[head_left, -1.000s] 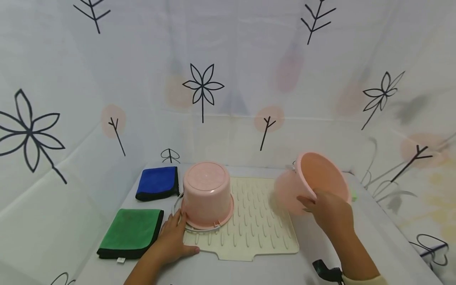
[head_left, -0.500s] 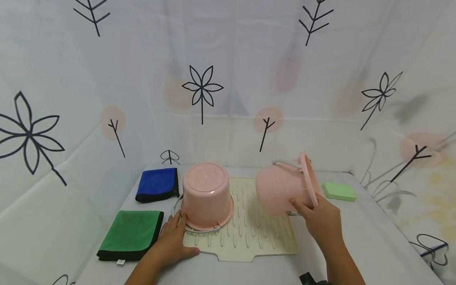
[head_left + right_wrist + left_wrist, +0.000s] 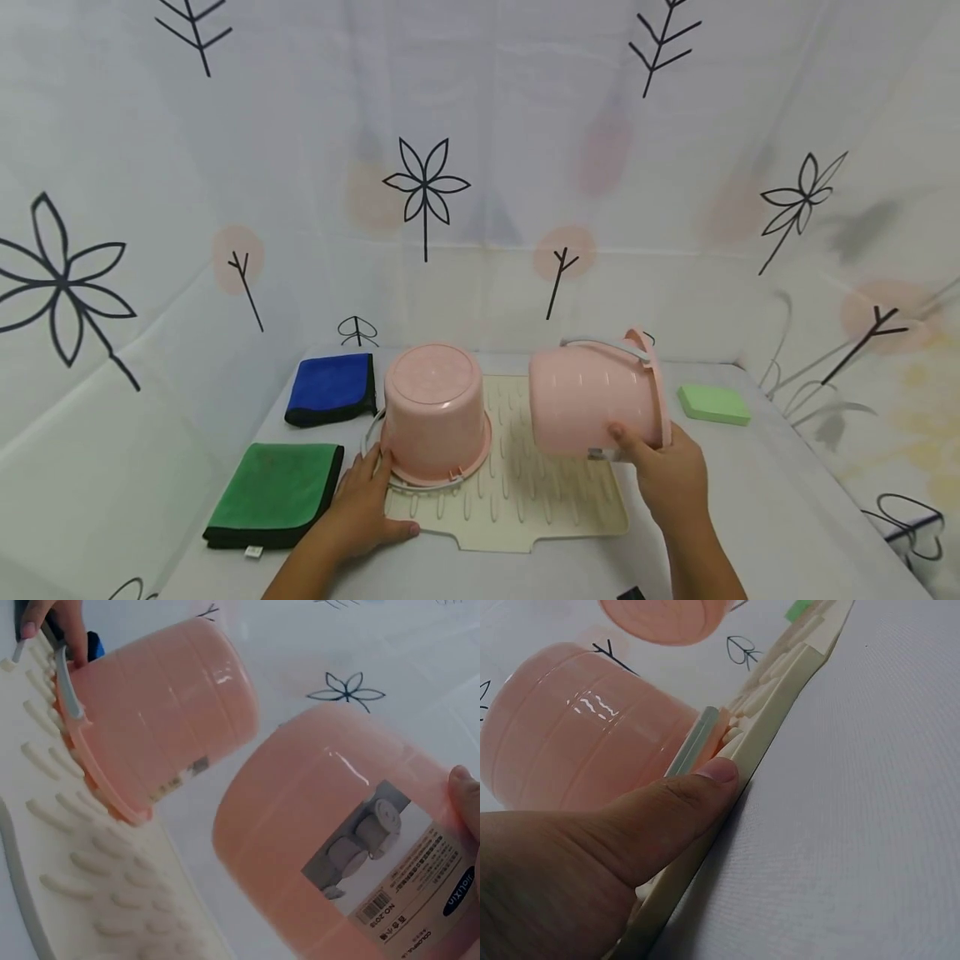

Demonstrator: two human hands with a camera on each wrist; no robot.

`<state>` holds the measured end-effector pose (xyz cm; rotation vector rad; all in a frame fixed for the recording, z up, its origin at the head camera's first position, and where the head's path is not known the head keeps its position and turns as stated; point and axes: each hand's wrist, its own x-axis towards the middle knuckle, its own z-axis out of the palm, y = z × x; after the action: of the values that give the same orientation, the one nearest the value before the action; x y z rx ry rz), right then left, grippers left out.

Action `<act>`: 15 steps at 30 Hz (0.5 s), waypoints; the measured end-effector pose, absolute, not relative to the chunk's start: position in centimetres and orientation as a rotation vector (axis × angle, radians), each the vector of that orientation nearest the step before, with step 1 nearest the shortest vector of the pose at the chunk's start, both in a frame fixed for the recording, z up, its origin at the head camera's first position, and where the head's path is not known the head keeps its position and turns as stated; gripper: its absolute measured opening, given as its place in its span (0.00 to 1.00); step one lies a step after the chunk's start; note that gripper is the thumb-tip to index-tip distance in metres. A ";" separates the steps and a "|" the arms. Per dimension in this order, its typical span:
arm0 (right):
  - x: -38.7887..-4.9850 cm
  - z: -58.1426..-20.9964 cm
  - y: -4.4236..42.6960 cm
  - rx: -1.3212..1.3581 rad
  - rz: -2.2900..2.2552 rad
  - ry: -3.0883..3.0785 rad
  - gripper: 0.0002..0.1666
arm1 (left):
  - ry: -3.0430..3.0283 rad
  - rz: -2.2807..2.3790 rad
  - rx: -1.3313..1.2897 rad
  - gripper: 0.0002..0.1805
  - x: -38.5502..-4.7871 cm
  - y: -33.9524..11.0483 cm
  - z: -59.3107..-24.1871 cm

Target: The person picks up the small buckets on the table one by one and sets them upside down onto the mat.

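Observation:
A pink bucket [image 3: 435, 408] stands upside down on the left part of a cream ridged mat [image 3: 517, 508], its grey handle around the rim. My left hand [image 3: 360, 512] rests at the mat's front left corner, fingers spread against that bucket's rim; in the left wrist view the thumb [image 3: 682, 802] lies on the mat's edge. My right hand [image 3: 671, 475] grips the rim of a second pink bucket [image 3: 585, 396], thumb outside, holding it on its side over the mat's right half with its mouth facing right. In the right wrist view a printed label shows on this bucket [image 3: 300, 810].
A folded blue cloth [image 3: 332, 387] lies at the back left, with a folded green cloth [image 3: 273, 487] in front of it. A light green block [image 3: 714, 403] sits at the right rear of the white table [image 3: 787, 500]. Patterned white fabric hangs behind and at both sides.
My right hand has moved left with the second bucket, whose mouth has turned away from the head view. The green block behind it has come into sight. My left hand has stayed in place.

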<state>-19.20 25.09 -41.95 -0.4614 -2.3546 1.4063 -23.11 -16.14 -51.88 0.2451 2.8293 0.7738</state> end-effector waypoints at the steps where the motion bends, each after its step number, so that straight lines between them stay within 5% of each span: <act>1: -19.3 -42.1 25.0 -0.476 1.423 -2.333 0.46 | 2.830 0.772 0.243 0.77 -23.1 -16.2 -51.9; 10: -19.3 -43.4 24.4 -0.509 1.565 -2.183 0.41 | 2.834 0.813 0.251 0.78 -23.2 -16.4 -52.1; 15: -19.3 -44.0 24.1 -0.500 1.628 -2.125 0.39 | 2.835 0.900 0.216 0.70 -23.3 -16.4 -51.4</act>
<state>-19.26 24.08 -44.02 -0.5001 -2.1253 1.6285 -23.33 -16.42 -51.44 0.2156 2.8354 0.8996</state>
